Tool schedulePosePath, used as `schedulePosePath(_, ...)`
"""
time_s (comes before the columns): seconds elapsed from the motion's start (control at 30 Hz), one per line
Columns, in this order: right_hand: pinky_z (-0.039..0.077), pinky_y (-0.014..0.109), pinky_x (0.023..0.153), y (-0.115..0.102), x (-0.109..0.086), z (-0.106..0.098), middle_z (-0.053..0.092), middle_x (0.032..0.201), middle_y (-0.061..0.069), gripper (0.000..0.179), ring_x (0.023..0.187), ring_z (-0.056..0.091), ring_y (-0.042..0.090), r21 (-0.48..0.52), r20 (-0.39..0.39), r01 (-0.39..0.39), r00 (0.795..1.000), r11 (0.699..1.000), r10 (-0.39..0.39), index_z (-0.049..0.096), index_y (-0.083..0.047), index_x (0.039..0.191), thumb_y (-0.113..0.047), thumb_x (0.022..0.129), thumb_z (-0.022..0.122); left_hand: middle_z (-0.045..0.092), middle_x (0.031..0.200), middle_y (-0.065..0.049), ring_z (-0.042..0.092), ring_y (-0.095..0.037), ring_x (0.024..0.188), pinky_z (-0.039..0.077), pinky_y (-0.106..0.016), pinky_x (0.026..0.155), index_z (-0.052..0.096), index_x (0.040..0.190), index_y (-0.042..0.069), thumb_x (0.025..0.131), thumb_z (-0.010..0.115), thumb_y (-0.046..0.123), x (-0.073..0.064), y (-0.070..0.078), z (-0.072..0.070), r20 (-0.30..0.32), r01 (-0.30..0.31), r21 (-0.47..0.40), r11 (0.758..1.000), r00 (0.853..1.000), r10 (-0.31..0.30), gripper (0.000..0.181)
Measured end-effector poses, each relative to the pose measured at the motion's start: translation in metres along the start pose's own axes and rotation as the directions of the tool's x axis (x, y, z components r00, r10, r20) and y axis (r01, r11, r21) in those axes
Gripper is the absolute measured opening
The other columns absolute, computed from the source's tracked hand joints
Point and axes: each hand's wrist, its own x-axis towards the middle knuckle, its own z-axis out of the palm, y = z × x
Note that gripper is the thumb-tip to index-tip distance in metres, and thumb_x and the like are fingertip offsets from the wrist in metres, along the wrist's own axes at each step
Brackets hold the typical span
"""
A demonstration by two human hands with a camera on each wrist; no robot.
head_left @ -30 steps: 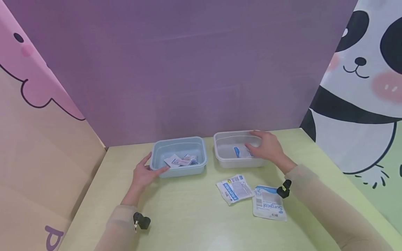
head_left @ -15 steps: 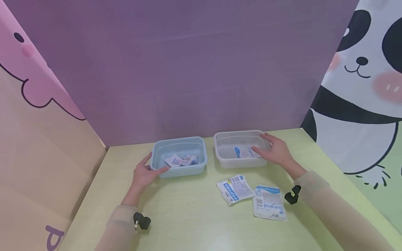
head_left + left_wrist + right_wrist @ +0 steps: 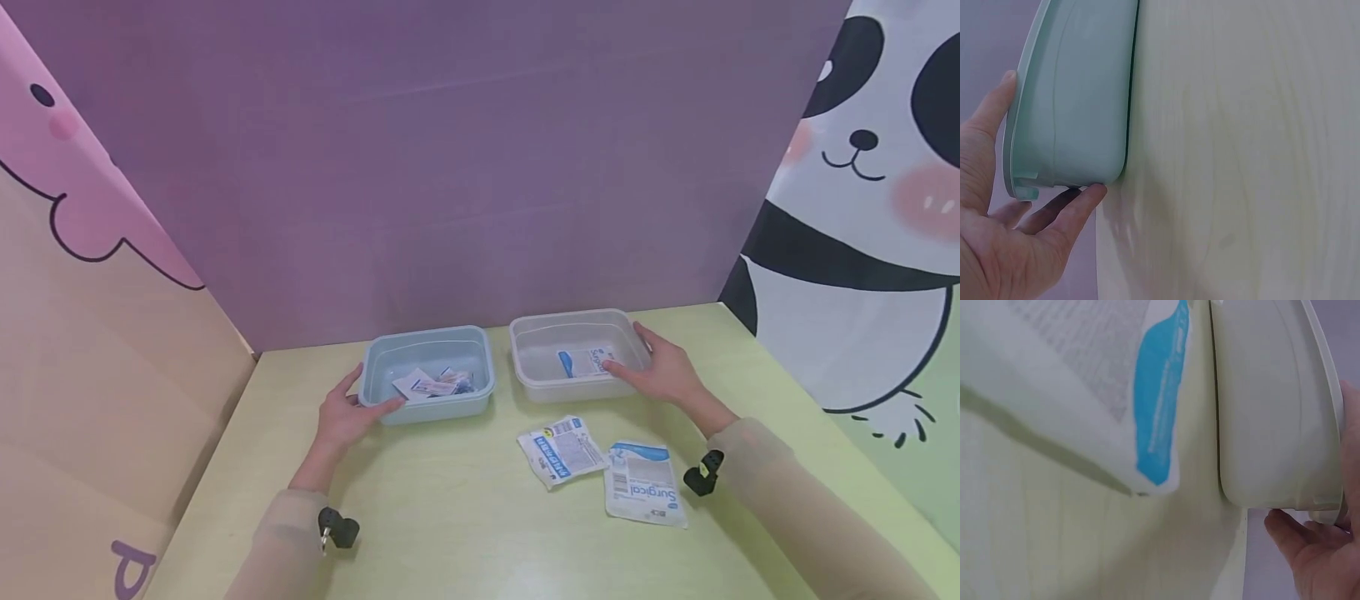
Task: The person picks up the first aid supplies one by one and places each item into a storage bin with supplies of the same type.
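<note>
A light blue plastic box (image 3: 442, 408) stands at the back of the table, with several small packets (image 3: 429, 386) inside. My left hand (image 3: 347, 421) holds its left end, the thumb on the front rim and the fingers against the end wall, as the left wrist view also shows. To its right is a white plastic box (image 3: 573, 390) with a flat "Surgical" dressing packet (image 3: 585, 362) lying in it. My right hand (image 3: 666, 367) grips this box's right end, thumb over the front rim and fingers along the side.
Two more packets lie on the table in front of the white box: a gauze-like packet (image 3: 562, 452) and a larger "Surgical" packet (image 3: 645, 483). A purple panel (image 3: 480, 167) rises right behind the boxes. The pale wooden table (image 3: 465, 517) ends there.
My right hand has drawn back to the right, from over the inside of the white box to its right end, uncovering the packet in it. My left hand has stayed at the blue box.
</note>
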Motion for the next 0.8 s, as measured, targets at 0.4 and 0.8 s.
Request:
schedulePosePath(0.4, 0.043, 0.071, 0.114, 0.005, -0.003, -0.001, 0.036, 0.164, 0.038, 0.118, 0.145, 0.045, 0.058, -0.021, 0.03, 0.03, 0.999, 0.999, -0.03, 0.016, 0.003, 0.168, -0.065, 0.091, 0.075, 0.064, 0.142, -0.032, 0.068, -0.041, 0.127, 0.058, -0.031, 0.081, 0.032, 0.168, 0.014, 0.081, 0.092, 0.048, -0.001, 0.001, -0.002, -0.001, -0.019, 0.058, 0.998, 1.0, 0.019, 0.111)
schedulePosePath(0.8, 0.042, 0.071, 0.114, 0.006, 0.001, -0.001, 0.036, 0.164, 0.037, 0.121, 0.146, 0.043, 0.058, -0.008, 0.049, 0.011, 0.999, 1.0, -0.011, 0.013, 0.0, 0.169, -0.068, 0.09, 0.074, 0.061, 0.151, -0.026, 0.064, -0.043, 0.134, 0.056, -0.055, 0.107, 0.039, 0.165, 0.01, 0.079, 0.094, 0.044, -0.01, 0.01, -0.008, -0.157, -0.189, 0.109, 0.976, 0.966, 0.204, 0.107)
